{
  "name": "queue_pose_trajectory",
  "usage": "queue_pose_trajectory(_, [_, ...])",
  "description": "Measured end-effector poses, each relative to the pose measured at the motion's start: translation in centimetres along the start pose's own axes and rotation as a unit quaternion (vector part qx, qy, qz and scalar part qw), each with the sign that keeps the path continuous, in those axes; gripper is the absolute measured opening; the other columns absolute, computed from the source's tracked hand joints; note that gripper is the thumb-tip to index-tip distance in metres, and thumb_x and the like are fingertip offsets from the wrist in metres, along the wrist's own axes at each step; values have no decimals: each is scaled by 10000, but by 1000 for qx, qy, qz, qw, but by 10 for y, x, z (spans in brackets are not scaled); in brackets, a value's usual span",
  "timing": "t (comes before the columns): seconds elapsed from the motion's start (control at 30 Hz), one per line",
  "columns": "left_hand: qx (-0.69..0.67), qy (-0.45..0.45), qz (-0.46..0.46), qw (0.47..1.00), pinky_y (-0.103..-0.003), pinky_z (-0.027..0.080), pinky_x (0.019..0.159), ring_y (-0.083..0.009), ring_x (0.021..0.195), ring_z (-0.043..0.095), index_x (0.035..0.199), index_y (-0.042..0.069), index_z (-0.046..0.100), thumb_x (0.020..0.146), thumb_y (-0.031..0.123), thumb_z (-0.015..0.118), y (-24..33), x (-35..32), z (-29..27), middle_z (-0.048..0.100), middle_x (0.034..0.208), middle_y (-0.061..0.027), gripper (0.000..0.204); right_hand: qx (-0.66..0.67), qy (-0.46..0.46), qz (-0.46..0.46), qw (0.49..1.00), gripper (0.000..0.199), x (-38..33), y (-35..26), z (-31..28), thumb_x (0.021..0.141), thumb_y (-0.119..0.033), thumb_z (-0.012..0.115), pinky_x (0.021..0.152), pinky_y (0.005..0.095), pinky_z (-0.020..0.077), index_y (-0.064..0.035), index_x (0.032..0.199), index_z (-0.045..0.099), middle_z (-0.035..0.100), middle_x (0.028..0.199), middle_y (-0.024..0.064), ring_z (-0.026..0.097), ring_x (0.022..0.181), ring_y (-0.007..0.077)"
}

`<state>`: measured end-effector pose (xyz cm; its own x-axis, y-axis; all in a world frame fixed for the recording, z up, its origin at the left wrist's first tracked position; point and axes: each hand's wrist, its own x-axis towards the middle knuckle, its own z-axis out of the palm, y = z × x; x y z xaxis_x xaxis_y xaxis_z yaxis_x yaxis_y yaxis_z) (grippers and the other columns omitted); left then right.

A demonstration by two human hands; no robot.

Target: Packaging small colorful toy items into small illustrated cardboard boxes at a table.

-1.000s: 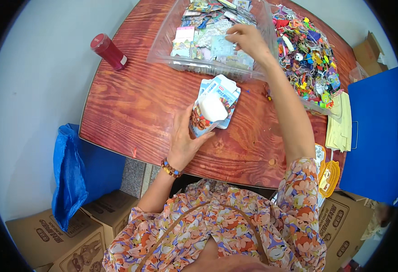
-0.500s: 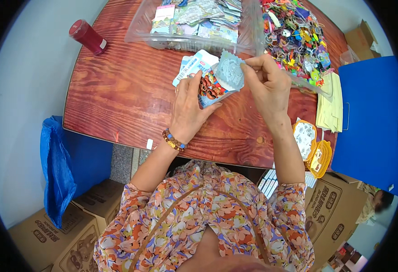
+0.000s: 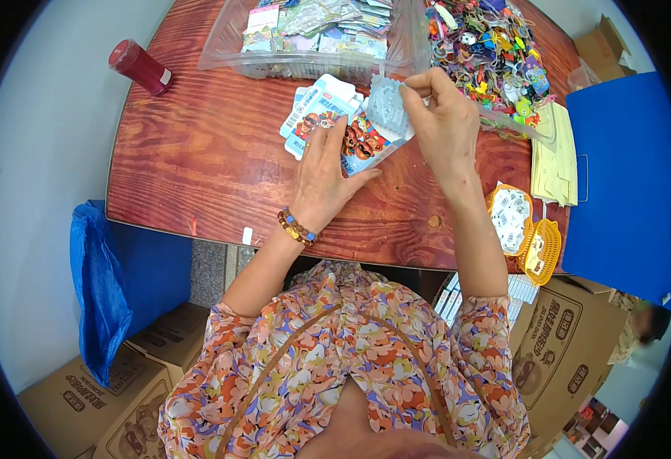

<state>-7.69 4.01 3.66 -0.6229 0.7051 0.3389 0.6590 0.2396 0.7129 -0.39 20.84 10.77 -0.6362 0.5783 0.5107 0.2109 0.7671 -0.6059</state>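
My left hand (image 3: 322,170) presses its fingers over a small light-blue printed box (image 3: 366,147), thumb along its lower edge, and holds it tilted on the table. The box's open end points to the upper right. My right hand (image 3: 449,122) pinches a pale blue-grey sachet (image 3: 387,104) with zigzag edges between thumb and forefinger. The sachet's lower edge is at the box's mouth; how far inside it reaches is hidden. Beneath and left of the held box lie several similar flat boxes (image 3: 320,101).
A clear plastic tray (image 3: 221,53) full of sachets stands at the back. Right of it lies a heap of colourful small trinkets (image 3: 496,61). Yellow papers (image 3: 551,157), an orange basket (image 3: 547,245) with white packets and a red bottle (image 3: 140,67) are on the wooden table (image 3: 198,168).
The held box has shifted slightly right, uncovering more of the flat boxes beside it. My right hand keeps its pinch on the sachet at the box's mouth. The whole view has shifted slightly.
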Motion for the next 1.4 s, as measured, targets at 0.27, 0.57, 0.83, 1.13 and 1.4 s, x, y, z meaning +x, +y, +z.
queue_pose_trajectory(0.27, [-44, 31, -14, 998, -452, 481, 901, -372, 1039, 561, 1356, -49, 459, 688, 333, 880, 1, 0, 0, 538, 1127, -205, 877, -35, 37, 10, 999, 85, -17, -10, 8, 846, -136, 723, 554, 316, 468, -88, 851, 652, 675, 706, 41, 602, 600, 156])
queue_pose_trajectory(0.57, [-15, 45, 21, 999, -479, 451, 950, -422, 1104, 509, 1392, -13, 429, 681, 257, 885, -8, 9, 9, 507, 1159, -237, 887, -86, 27, -114, 989, 88, -34, -1, -7, 855, -81, 715, 709, 308, 533, -36, 914, 668, 699, 1063, 86, 683, 912, 214])
queue_pose_trajectory(0.83, [-11, -44, 46, 998, -447, 477, 881, -371, 1023, 552, 1385, -5, 458, 704, 247, 870, -1, 7, 3, 539, 1114, -191, 835, -64, 62, -27, 996, 151, 6, 78, -43, 905, -92, 642, 769, 340, 523, -9, 1024, 682, 706, 1020, 113, 678, 926, 226])
queue_pose_trajectory(1.13, [-39, -110, 45, 992, -420, 503, 906, -341, 1096, 588, 1405, -2, 465, 706, 260, 879, 14, 7, 11, 568, 1213, -182, 853, -254, -391, 105, 878, 208, 89, 235, -55, 809, -209, 696, 800, 418, 544, -126, 994, 744, 739, 962, 100, 702, 918, 289])
queue_pose_trajectory(1.4, [-27, -114, 45, 992, -421, 496, 921, -338, 1102, 585, 1416, 10, 458, 709, 255, 878, 16, 21, 19, 571, 1191, -175, 858, -133, -360, 133, 914, 175, 91, 221, -67, 788, -171, 712, 684, 340, 494, -37, 899, 703, 695, 820, 77, 622, 735, 170])
